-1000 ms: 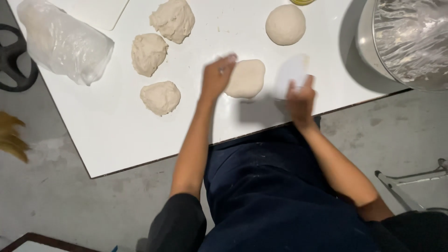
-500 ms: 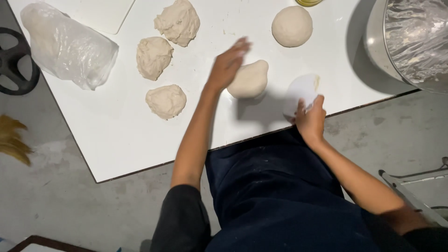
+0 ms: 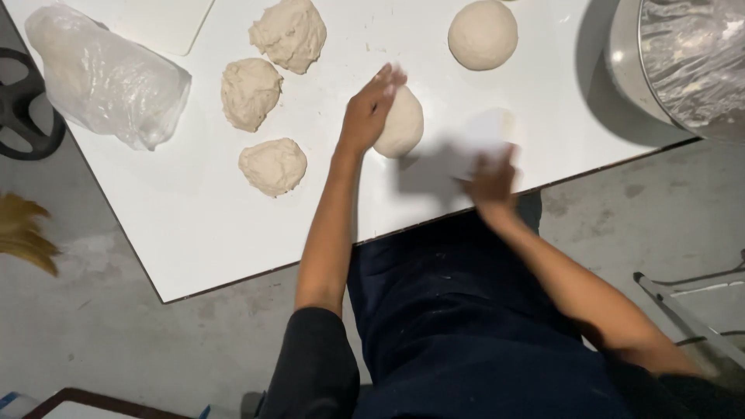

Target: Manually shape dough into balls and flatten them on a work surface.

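Observation:
On the white table (image 3: pixel 194 225), my left hand (image 3: pixel 369 109) lies flat against the left side of a smooth oval dough piece (image 3: pixel 403 124), fingers stretched out. My right hand (image 3: pixel 489 182) is blurred near the table's front edge and grips a thin white scraper (image 3: pixel 485 136) just right of that dough. A round smooth dough ball (image 3: pixel 483 33) sits farther back. Three rough dough lumps lie to the left: a large lump (image 3: pixel 291 32), a middle lump (image 3: pixel 250 91) and a small lump (image 3: pixel 272 165).
A crumpled clear plastic bag (image 3: pixel 105 77) lies at the table's back left beside a white board (image 3: pixel 167 23). A big metal bowl covered with plastic film (image 3: pixel 687 58) stands at the right. The grey floor, a black wheel (image 3: pixel 23 109) and a metal frame (image 3: pixel 691 299) surround the table.
My left hand has pushed the oval dough piece, turning it more upright. My right hand with the scraper has swung left toward the dough, and the view has shifted.

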